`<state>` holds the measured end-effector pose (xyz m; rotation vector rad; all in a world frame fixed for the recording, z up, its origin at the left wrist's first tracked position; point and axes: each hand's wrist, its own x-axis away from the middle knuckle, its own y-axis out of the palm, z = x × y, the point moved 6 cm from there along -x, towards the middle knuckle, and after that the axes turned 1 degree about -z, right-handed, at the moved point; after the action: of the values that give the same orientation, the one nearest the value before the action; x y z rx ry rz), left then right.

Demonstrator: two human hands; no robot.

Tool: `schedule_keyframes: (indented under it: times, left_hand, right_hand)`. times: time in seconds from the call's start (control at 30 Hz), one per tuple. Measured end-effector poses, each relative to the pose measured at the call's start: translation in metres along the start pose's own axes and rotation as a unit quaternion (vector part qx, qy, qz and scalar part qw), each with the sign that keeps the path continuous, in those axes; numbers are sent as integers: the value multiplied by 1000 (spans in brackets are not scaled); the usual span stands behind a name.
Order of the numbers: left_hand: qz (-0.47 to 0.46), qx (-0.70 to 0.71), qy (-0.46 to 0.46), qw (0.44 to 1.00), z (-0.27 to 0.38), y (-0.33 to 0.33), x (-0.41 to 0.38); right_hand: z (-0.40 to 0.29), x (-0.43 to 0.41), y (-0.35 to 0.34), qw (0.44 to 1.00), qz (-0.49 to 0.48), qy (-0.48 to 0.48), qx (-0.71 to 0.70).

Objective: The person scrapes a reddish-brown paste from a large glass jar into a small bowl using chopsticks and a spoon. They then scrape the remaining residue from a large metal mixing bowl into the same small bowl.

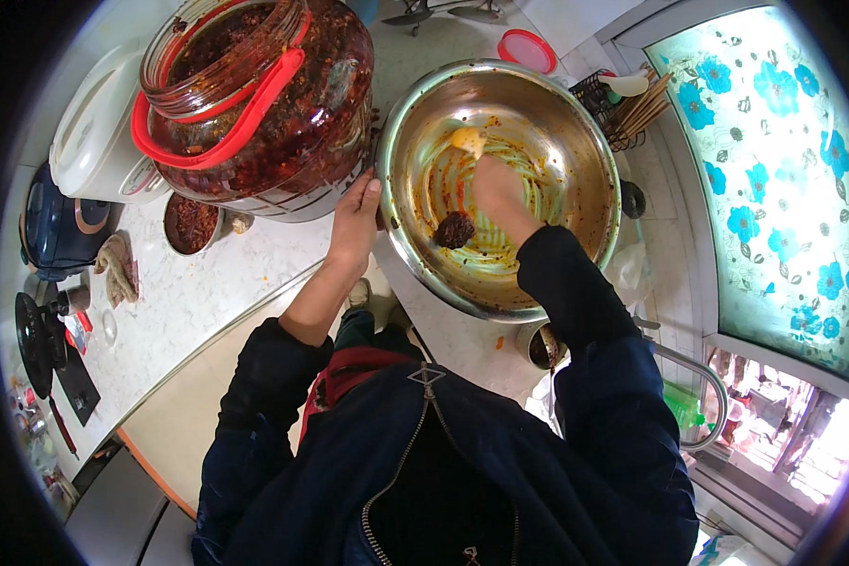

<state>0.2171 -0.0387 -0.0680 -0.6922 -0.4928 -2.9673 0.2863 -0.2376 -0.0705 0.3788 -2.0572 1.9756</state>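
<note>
A large stainless steel basin [587,212] sits on the counter, its inside streaked with red and yellow oil. My left hand [354,223] holds the basin at its left rim, partly hidden between it and the big jar. Inside the basin, my right hand [499,191] is closed on a yellowish piece [469,140], whose exact kind is unclear because my fingers cover part of it. A dark reddish clump of chili paste [454,230] lies in the basin just below that hand. To the left stands a wide glass jar [262,163] of chili oil, open, with a red handle.
A small bowl of chili flakes [193,223] stands below the jar, near a rice cooker [64,219] and a cloth [117,269]. Right of the basin are a wire basket with chopsticks [633,110] and a faucet [714,403]. A metal cup [538,347] touches my right sleeve's side. A red lid [527,51] lies behind.
</note>
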Motion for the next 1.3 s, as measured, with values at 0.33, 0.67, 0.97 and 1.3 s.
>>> schedule_keyframes:
  times: [0.33,0.67,0.97,1.3]
  left_hand:
    - [13,32,33,999,-7,-2,-5]
    - [2,-4,38,999,-9,-2,-8]
    - [8,39,32,999,-9,-4,-6]
    - [-3,28,13,1000,-4,-5,-4]
  right_hand:
    - [-3,81,29,983,-36,-172,48]
    - [48,-7,-7,998,63,-11,17]
    - [40,86,39,988,-120,-101,-15]
    - [11,48,35,995,-76,-66,-6]
